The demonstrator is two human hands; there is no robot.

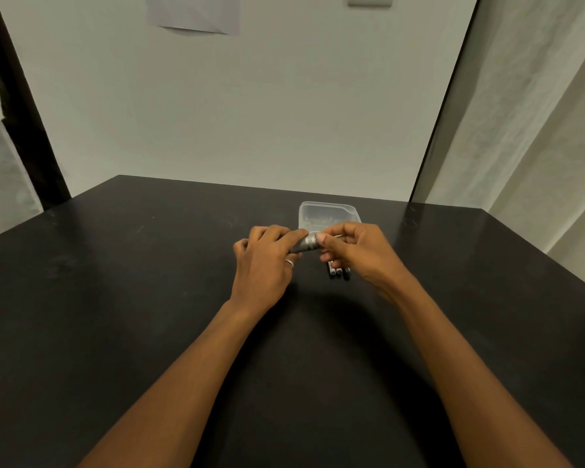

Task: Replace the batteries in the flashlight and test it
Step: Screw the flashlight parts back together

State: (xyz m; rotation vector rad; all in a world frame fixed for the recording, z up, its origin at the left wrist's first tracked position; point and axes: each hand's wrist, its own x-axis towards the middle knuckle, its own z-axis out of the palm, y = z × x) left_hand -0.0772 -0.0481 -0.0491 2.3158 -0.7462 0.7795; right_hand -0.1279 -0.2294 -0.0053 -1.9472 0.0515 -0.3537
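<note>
A small dark flashlight with a silvery threaded end lies across my two hands above the black table. My left hand wraps around its body, mostly hiding it. My right hand pinches the silvery end with thumb and fingertips; what else it holds I cannot tell. Three batteries lie side by side on the table just under my right hand, partly covered by it.
A clear plastic container sits on the table right behind my hands, with something dim inside. The wall rises behind the table's far edge. A curtain hangs at the right, a dark post at the left.
</note>
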